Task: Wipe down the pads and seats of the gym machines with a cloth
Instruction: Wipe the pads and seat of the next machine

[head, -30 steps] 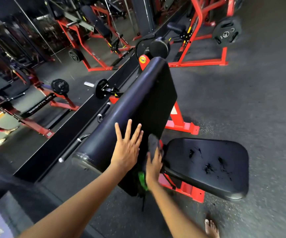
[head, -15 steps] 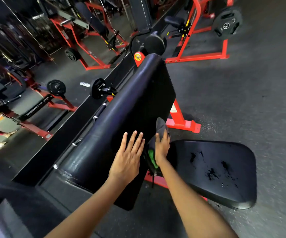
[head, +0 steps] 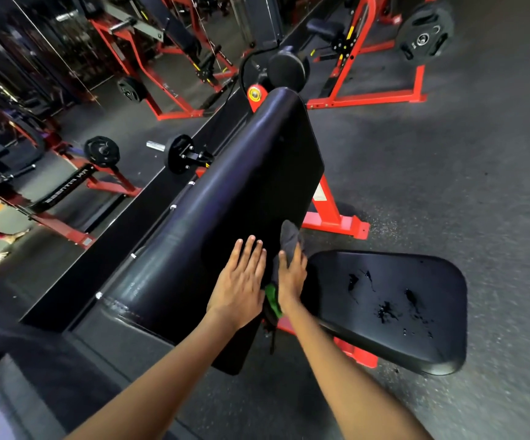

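Gym floor (head: 416, 185): 1 pad (head: 225, 198), 1 seat (head: 384, 306), 1 cloth (head: 289, 239), 2 hands, L (head: 241, 281) & R (head: 292, 277).

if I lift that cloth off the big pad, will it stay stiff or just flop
Probably flop: the cloth drapes limply over the pad edge under the right hand. Likely light, since straight fingers alone pin it. It may slide easily; the pad looks glossy.

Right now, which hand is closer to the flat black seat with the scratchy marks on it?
The right hand. It presses the cloth against the big pad, right beside the seat. The left hand lies flat on the pad, farther from the seat.
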